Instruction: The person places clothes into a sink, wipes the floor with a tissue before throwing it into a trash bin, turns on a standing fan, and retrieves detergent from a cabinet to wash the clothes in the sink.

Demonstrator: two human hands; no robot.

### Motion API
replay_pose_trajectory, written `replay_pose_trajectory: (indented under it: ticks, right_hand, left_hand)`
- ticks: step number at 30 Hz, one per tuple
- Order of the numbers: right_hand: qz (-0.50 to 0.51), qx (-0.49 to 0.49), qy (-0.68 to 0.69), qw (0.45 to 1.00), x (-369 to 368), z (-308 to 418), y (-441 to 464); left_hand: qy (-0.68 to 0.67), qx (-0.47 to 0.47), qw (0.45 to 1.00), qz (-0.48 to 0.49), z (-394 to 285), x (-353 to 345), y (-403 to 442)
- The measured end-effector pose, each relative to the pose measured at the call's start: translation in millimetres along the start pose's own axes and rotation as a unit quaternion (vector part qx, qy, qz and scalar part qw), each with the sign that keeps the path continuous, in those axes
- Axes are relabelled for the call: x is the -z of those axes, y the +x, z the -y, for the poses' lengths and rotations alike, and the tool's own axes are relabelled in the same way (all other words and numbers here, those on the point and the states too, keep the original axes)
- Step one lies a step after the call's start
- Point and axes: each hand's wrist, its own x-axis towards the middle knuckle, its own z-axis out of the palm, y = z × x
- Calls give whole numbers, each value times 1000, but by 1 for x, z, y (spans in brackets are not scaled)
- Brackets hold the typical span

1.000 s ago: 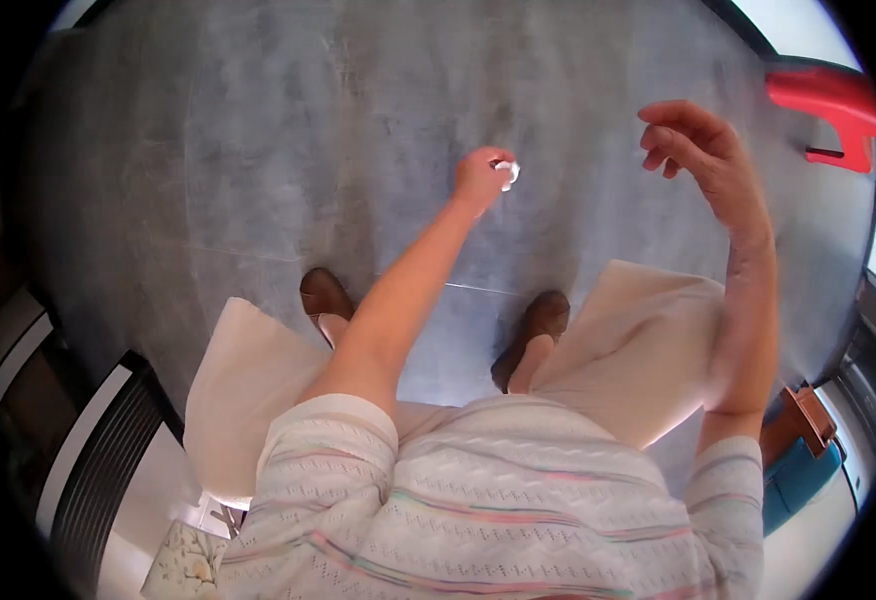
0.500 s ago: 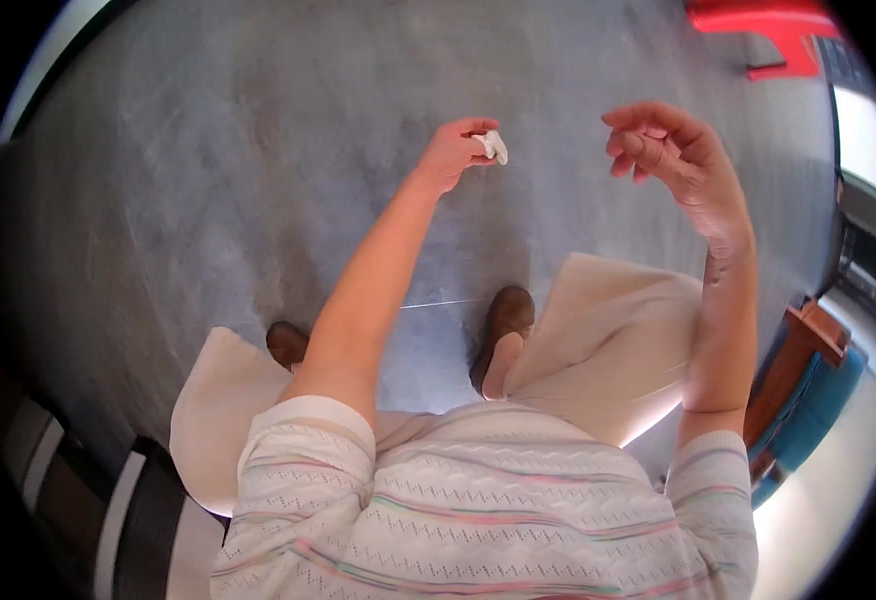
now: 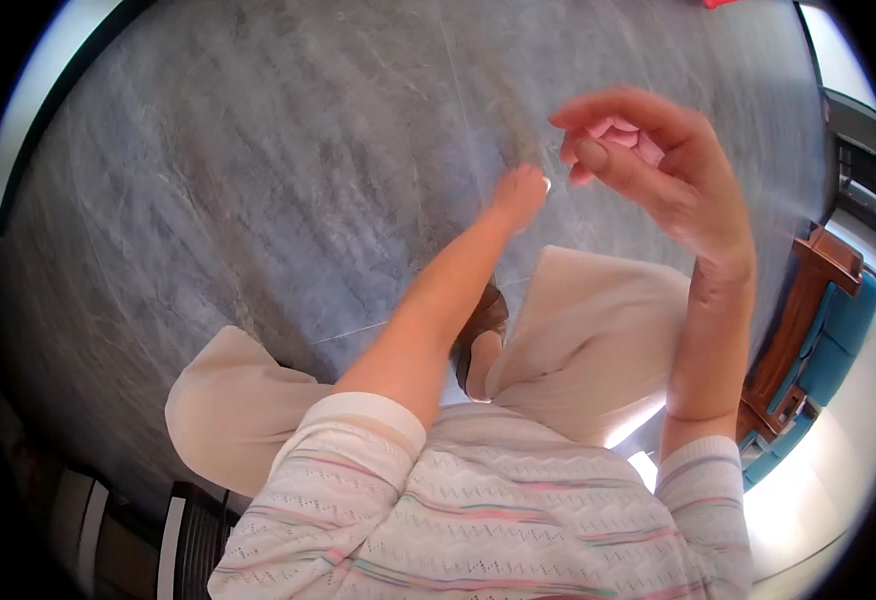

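Observation:
My left hand (image 3: pixel 521 197) reaches out low over the grey floor, its fingers closed. A small bit of a white crumpled piece (image 3: pixel 548 184), which looks like tissue or cloth, sticks out past the fingertips; the hand hides the rest. Nearer to the camera, on the right, is my right hand (image 3: pixel 653 165). Its fingers are loosely curved, with a gap between thumb and index finger, and I see nothing in it. The two hands are apart from each other.
Grey streaked flooring (image 3: pixel 288 180) spreads ahead. A brown shoe (image 3: pixel 483 325) shows below my left forearm. On the right stands a wooden seat with teal cushions (image 3: pixel 838 340). Dark furniture with a pale edge (image 3: pixel 171 545) is at lower left, and a red edge (image 3: pixel 720 3) shows at the top.
My left hand has moved right and slightly down, turning so the white piece is mostly hidden. My right hand looks larger and further left. The red object has mostly left the view.

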Motion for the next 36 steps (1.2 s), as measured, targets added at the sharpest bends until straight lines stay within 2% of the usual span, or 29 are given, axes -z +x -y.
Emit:
replay_pose_trajectory:
  ticks: [1, 4, 7, 10, 13, 15, 16, 18, 21, 23, 25, 26, 28, 31, 34, 36]
  right_hand:
    - [-12, 5, 0, 1000, -2, -1, 1]
    - [0, -1, -18, 1000, -9, 3, 11]
    - [20, 14, -40, 999, -15, 6, 21]
    - [36, 12, -49, 998, -25, 10, 30]
    - [51, 7, -46, 998, -36, 8, 44]
    - [60, 6, -39, 997, -44, 8, 51]
    - [66, 6, -36, 997, -50, 10, 55]
    - [80, 3, -38, 996, -63, 13, 62]
    - [100, -10, -51, 994, -68, 13, 70]
    - [104, -27, -55, 993, -72, 11, 75]
    - [110, -39, -55, 992, -76, 13, 80]
    - [110, -45, -55, 991, -78, 14, 84]
    - [119, -47, -56, 990, -91, 18, 89]
    - [121, -50, -85, 988, -109, 25, 91]
    - [113, -60, -97, 987, -119, 27, 88]
    - [106, -68, -95, 987, -121, 27, 83]
  left_hand:
    - [82, -50, 994, 50, -6, 7, -14]
    - [139, -123, 972, 144, -7, 23, -49]
    - [175, -122, 958, 192, 5, 50, -73]
    - [151, -128, 971, 131, 29, 92, -94]
    - [150, 30, 982, 112, 47, 148, -87]
    - [137, 140, 979, -55, 79, 180, -80]
    - [162, 133, 969, -131, 107, 199, -79]
    - [274, 179, 934, -143, 140, 254, -81]
    - [251, 220, 919, -210, 162, 293, -93]
    - [271, 187, 921, -208, 152, 272, -98]
    - [159, 219, 939, -212, 120, 233, -99]
    - [146, 174, 955, -191, 118, 203, -103]
    - [104, 192, 973, -78, 78, 182, -108]
    - [141, 100, 984, -39, 77, 176, -114]
    - [119, 183, 970, -112, 99, 195, -97]
    - [138, 200, 952, -184, 118, 228, -79]
